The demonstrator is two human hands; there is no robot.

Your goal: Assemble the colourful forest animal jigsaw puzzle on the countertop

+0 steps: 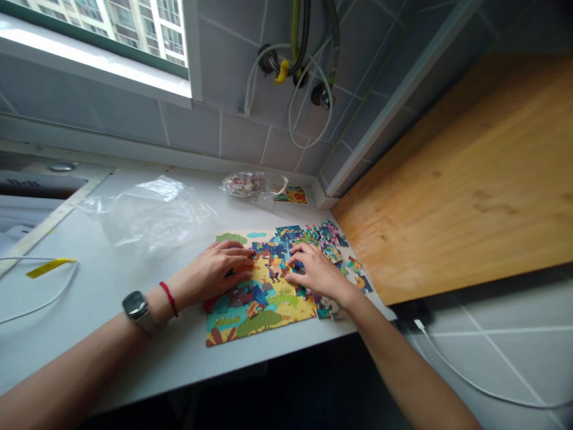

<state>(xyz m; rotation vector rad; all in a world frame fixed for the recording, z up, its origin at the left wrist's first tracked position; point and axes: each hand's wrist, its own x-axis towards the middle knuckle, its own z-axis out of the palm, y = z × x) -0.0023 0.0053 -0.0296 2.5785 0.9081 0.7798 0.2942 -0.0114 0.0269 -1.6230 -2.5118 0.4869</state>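
Observation:
A partly assembled jigsaw puzzle [259,304] with a bright jungle scene lies flat on a pale grey counter [134,352]. My left hand [215,272] rests on its yellow middle, fingers spread across the pieces, holding nothing visible. My right hand [316,272] presses on the puzzle's far right part, and its fingers hide whatever lies beneath them. Loose puzzle pieces [347,257] lie in a jumble past my right hand, some overlapping. A small picture card [290,194] and a clear bag of pieces [244,184] lie against the wall, beyond the puzzle.
A crumpled clear plastic sheet [152,215] lies left of the puzzle. A wooden board [452,179] stands right of the counter, whose front edge runs close to the puzzle. Wall pipes and hoses [290,60] hang above. A white cable [483,382] trails across the tiled floor.

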